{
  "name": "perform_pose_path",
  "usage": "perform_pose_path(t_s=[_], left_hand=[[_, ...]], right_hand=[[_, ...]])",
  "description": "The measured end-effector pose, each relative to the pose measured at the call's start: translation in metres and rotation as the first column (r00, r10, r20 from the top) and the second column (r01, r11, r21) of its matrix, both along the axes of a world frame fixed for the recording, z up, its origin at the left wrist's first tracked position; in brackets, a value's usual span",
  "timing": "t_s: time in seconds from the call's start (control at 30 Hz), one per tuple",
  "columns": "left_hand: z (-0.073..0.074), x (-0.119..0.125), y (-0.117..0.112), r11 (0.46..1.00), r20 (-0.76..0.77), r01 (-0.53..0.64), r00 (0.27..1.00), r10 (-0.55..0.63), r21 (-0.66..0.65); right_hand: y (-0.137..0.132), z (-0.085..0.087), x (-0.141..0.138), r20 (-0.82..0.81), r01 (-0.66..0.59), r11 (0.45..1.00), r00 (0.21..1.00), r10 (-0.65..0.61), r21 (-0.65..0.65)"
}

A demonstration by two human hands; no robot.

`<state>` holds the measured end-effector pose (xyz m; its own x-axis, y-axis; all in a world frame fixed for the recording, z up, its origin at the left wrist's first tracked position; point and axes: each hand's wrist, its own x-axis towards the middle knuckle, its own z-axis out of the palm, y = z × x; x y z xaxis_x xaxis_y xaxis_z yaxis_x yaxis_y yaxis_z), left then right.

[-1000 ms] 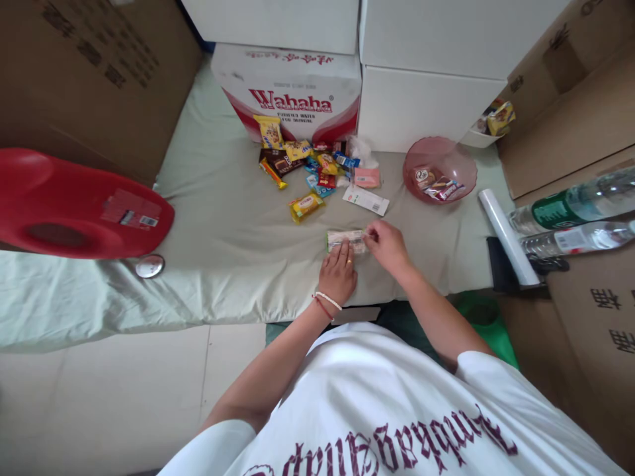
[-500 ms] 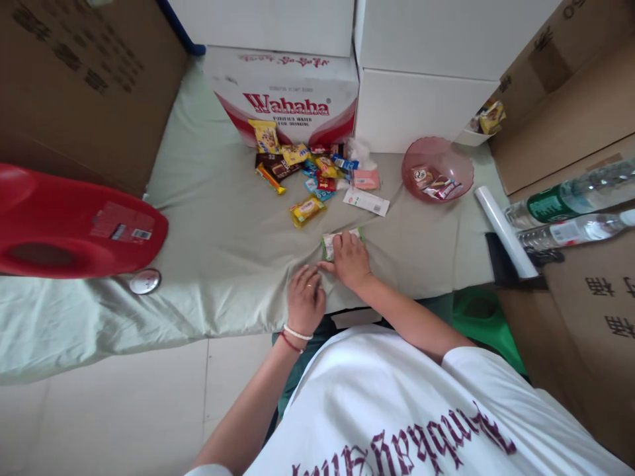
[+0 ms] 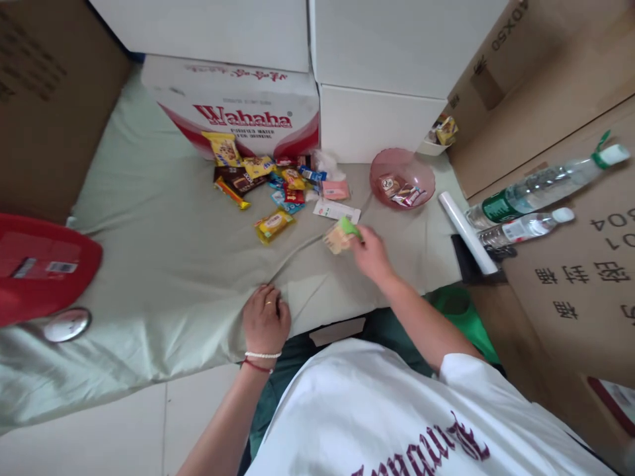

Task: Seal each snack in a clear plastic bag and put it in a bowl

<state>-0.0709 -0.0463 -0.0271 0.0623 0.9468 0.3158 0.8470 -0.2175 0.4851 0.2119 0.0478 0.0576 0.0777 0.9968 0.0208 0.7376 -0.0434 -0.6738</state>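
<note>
My right hand (image 3: 371, 252) is closed on a pale snack packet with a green end (image 3: 340, 235), held just above the green cloth (image 3: 163, 251). My left hand (image 3: 266, 320) rests near the cloth's front edge with its fingers curled, and nothing shows in it. A pile of small snack packets (image 3: 270, 182) lies further back in front of the Wahaha box (image 3: 238, 109). A yellow packet (image 3: 274, 224) and a white packet (image 3: 337, 211) lie nearest the held one. A pink bowl (image 3: 403, 169) with a few packets in it stands to the right.
White boxes (image 3: 381, 119) stand at the back, brown cartons (image 3: 546, 99) at the right with two water bottles (image 3: 540, 192) on them. A white roll (image 3: 467, 233) lies at the cloth's right edge. A red plastic container (image 3: 40, 268) and a round metal lid (image 3: 67, 324) are at the left.
My right hand has lifted the pale packet off the cloth and carried it back and right. My left hand has drawn back to the cloth's front edge. The view has swung right.
</note>
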Motion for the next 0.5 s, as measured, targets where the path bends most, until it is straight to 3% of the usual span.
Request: perform_pose_path(t_s=[0.07,0.13,0.23,0.3,0.37,0.43,0.5], left_hand=[[0.001,0.0,0.001,1.0,0.0,-0.001,1.0,0.001,-0.006],[0.001,0.001,0.001,1.0,-0.013,-0.003,1.0,0.003,0.006],[0.0,0.002,0.002,0.999,-0.05,-0.006,0.999,0.008,0.054],[-0.001,0.002,0.003,0.995,-0.091,-0.001,0.996,0.01,0.098],[-0.001,0.002,0.004,0.991,-0.134,0.016,0.991,0.002,0.136],[-0.001,0.002,0.005,0.987,-0.16,0.04,0.987,-0.014,0.158],[0.0,0.002,0.006,0.985,-0.171,0.051,0.985,-0.022,0.165]], right_hand=[[0.028,0.004,0.063,-0.207,0.121,0.993,0.971,-0.118,0.002],[0.066,0.011,0.128,-0.374,0.196,0.979,0.913,-0.161,0.059],[0.128,0.02,0.196,-0.567,0.399,0.915,0.768,-0.299,0.058],[0.164,0.019,0.214,-0.665,0.548,0.835,0.606,-0.437,-0.05],[0.19,0.011,0.214,-0.689,0.621,0.767,0.487,-0.537,-0.16],[0.205,-0.001,0.205,-0.641,0.662,0.713,0.449,-0.623,-0.23],[0.213,-0.011,0.198,-0.507,0.703,0.659,0.478,-0.717,-0.268]])
